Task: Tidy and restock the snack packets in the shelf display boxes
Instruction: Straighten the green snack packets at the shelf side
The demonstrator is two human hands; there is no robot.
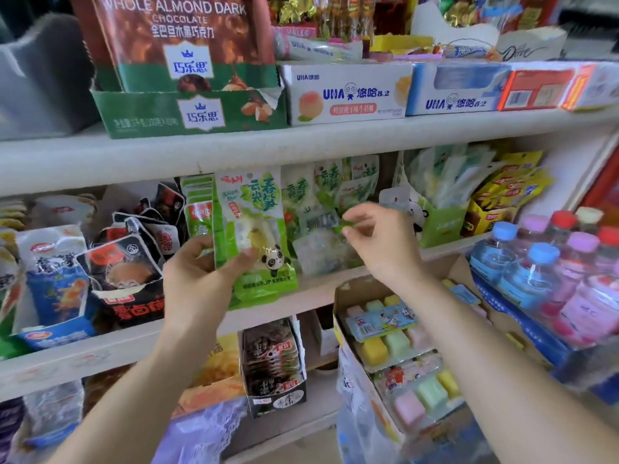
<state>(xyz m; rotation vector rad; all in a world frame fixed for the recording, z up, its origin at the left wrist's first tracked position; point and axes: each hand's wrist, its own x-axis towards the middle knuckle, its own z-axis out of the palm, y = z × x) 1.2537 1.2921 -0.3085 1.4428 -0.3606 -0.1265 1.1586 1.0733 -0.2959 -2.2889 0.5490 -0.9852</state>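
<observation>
My left hand [197,272] grips a stack of green bamboo-shoot snack packets [254,222] with a panda on the front, held upright in front of the middle shelf. Behind them, more of the same green packets [328,195] lie loosely in a heap on the shelf. My right hand [378,236] reaches into that heap and pinches the edge of one green packet [346,223] between thumb and fingers. A green panda display box [438,222] stands just right of the heap with pale packets in it.
Black and red snack packets [134,249] fill boxes to the left. Yellow packets [509,192] stand at the right. Water bottles [542,262] crowd the lower right. A cardboard box of pastel candy [395,343] sits below my right arm. Chocolate and UHA boxes [348,95] line the upper shelf.
</observation>
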